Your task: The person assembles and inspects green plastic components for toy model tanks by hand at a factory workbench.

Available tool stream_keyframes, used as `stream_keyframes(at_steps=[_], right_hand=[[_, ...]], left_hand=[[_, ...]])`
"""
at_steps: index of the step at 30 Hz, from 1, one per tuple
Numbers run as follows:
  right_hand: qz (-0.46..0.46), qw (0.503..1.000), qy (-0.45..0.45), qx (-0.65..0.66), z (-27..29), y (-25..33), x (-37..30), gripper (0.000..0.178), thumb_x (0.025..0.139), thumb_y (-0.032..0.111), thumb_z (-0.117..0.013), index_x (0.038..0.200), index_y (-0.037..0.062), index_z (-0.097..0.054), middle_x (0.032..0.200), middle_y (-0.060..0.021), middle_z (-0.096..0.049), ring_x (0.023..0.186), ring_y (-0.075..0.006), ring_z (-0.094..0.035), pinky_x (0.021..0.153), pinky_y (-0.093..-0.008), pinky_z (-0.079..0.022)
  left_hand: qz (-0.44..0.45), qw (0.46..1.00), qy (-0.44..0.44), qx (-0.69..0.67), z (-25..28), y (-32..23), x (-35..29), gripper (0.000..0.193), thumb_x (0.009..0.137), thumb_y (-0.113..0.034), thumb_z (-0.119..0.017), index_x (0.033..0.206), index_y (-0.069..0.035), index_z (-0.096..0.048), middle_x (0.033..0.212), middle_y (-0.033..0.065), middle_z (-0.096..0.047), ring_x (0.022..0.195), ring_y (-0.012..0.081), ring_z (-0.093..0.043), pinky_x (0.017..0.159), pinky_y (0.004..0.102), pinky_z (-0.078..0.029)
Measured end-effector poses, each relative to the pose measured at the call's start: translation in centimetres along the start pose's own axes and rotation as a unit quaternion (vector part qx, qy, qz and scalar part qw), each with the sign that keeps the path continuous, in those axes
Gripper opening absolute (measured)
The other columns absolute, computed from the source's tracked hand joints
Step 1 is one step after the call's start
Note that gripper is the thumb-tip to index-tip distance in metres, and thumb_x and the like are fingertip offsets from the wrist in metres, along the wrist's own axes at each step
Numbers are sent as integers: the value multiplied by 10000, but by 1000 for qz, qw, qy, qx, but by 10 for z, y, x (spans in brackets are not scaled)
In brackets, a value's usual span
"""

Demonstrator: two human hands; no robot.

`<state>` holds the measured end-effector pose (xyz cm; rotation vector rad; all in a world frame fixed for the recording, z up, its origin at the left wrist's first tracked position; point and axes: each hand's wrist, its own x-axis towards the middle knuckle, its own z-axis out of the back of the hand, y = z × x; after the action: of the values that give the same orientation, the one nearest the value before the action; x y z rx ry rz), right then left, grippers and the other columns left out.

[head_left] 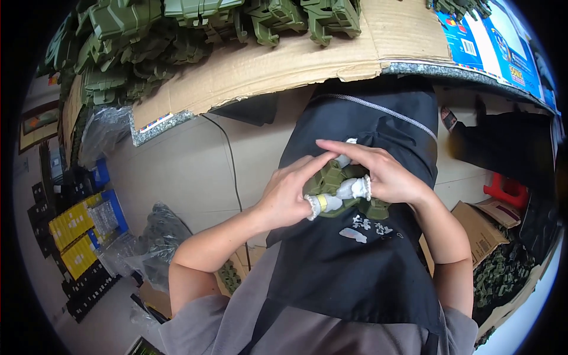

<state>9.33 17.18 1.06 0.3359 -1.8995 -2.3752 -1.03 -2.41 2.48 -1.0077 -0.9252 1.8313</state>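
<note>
Above my lap, both hands grip an olive-green moulded plastic part [326, 179] between them. My left hand [286, 188] closes on its left side, the thumb in a pale wrapping with a yellow band. My right hand [387, 173] holds the other side, its thumb and a finger covered in whitish wrapping. Fingers of both hands meet over the far end of the part and hide some of it. Another green piece [374, 208] shows just below my right thumb. On the black apron [331, 266] lies a pale flat scrap [353, 235] beside several small whitish bits.
A cardboard-covered table [266, 74] with several green plastic parts [121, 23] stands ahead. Yellow and black items [74, 236] and clear plastic bags [157, 236] lie at left. An open carton [476, 234], small green parts [503, 275] and a red stool [506, 189] are at right.
</note>
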Motion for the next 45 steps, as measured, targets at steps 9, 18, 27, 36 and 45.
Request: stream_keyframes(at_steps=[9,18,27,36,45], right_hand=[[5,945,-244,216,24,31,-17,694,792,65,-636,1392,51,-285,1361,-104,-414,1198,-225,-457,976,-343,-392],[105,967,-152,-176,54,45,-58,845,615,15,-661,1385,115,-327,1084,-165,-531,1011,-339,-523,870,-357,-428],[25,948,-313,49,46,26,-105,742,708,167,-746,1344,81,-374,1203,-129,-493,1091,-289,-502,930,-359,-400],[110,927,-354,-53,61,43,-132,526,686,143,-752,1170,43,-571,1138,-127,-570,1017,-267,-539,886,-332,-404],[52,600,-769,-215,304,-73,-161,517,793,111,-656,1249,23,-427,1147,-142,-514,1036,-245,-525,910,-329,-402]], left_hand=[[-161,956,-64,-237,17,4,31,1161,718,-261,-730,1401,-61,187,1472,200,-95,1343,325,-195,1089,445,-168],[-190,975,35,-106,-31,-22,49,774,804,-262,-645,1435,-150,-210,1402,203,-312,1263,366,-365,1030,363,-306],[-161,955,11,-250,-4,-23,37,1219,539,-174,-873,1436,-92,-51,1378,211,-310,1221,309,-415,986,421,-374],[-229,969,-34,-89,-1,-42,61,1161,543,-132,-871,1411,-21,-107,1326,186,-369,1179,296,-459,985,390,-373],[-167,980,-104,9,15,-51,84,782,729,-156,-741,1373,-34,-314,1248,140,-507,1185,249,-469,1011,335,-334]])
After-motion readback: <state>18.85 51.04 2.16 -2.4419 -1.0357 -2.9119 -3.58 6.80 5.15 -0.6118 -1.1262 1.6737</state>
